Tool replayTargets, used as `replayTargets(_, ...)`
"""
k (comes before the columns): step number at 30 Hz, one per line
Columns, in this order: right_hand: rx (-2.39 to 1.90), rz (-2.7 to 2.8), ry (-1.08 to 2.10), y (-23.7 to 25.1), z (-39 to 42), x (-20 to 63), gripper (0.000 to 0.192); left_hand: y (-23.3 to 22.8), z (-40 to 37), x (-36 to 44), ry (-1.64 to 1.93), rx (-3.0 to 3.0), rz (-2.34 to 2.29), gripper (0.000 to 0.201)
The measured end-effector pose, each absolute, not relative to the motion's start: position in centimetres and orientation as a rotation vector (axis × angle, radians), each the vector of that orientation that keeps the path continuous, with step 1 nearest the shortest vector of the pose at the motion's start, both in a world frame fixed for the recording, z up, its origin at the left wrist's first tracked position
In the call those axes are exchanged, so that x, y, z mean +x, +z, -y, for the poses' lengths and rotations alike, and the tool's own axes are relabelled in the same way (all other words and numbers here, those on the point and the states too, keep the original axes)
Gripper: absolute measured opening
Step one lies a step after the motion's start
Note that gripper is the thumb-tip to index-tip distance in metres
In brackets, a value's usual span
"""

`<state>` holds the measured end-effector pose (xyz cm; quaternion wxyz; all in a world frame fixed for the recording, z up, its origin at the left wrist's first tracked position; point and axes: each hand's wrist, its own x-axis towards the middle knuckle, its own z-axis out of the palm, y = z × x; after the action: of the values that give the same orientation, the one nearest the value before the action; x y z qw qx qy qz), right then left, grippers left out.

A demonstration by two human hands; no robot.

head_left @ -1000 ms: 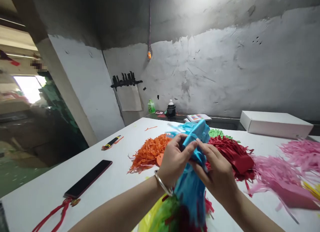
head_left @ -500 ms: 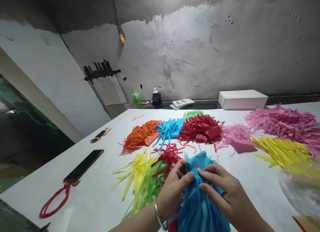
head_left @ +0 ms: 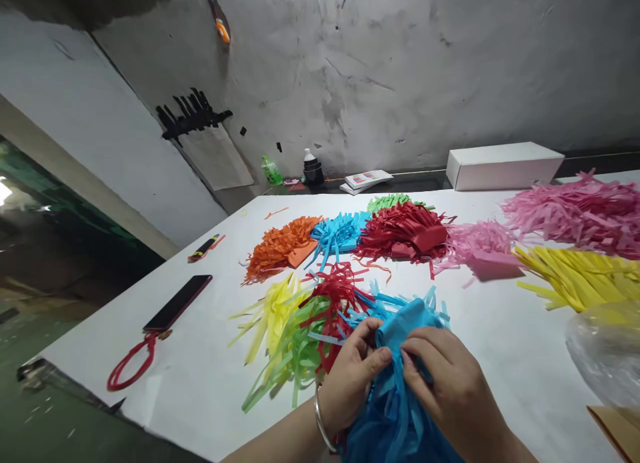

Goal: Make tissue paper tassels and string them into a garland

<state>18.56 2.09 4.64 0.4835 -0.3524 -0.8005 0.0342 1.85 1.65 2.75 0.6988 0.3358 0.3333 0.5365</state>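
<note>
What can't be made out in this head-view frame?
- Lower part of the blue fringed paper: cut off by the bottom edge.
- Left hand and right hand fingertips: buried in the blue strips.
- Clear plastic bag: blurred, cut by the right edge.
- Bottle labels: too small.

blue fringe bundle lowered to the table, view tipped downward

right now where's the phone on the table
In the head view the phone lies flat near the table's left edge, between the red cord loop nearer the camera and a small cutter farther back.
</note>
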Motion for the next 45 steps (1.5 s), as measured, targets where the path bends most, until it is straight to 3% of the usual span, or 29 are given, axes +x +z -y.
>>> replayTargets(3,-0.903,1.921,0.361,4.9,-2.1,18.7,0.008,2.7,-1.6,1.7,1.196,0.699,-0.724,0.046)
replayTargets(9,-0.917,1.995,0.422,5.1,-1.7,18.4,0.008,2.7,-1.5,1.7,1.203,0.704,-0.765,0.045)
replayTargets(20,-1.006,1.913,0.948,5.9,-2.1,19.4,0.018,2.2,-1.5,1.6,1.154,0.630,-0.712,0.046)
replayTargets(24,-1.038,1.955,0.889,5.9,-2.0,19.5,0.006,2.4,-1.6,1.7,1.171,0.643,-0.708,0.047)
replayTargets(29,-1.030,2.003,0.831,5.5,-1.9,19.2,0.004,2.4,-1.4,1.6,1.165,0.622,-0.764,0.051)
replayTargets(34,-1.018,1.993,0.849,5.7,-2.1,19.3,0.015,2.2,-1.3,1.4,1.128,0.616,-0.780,0.054)
replayTargets(38,-0.958,1.967,0.559,5.3,-2.1,19.6,0.010,2.0,-1.4,1.4,1.142,0.608,-0.768,0.052)
replayTargets(41,-0.846,2.013,0.349,4.6,-1.8,19.9,0.019,2.0,-1.4,1.4,1.129,0.615,-0.726,0.048)
replayTargets(45,-0.848,2.094,0.309,4.6,-1.7,20.1,0.025,2.1,-1.4,1.4,1.129,0.615,-0.695,0.047)
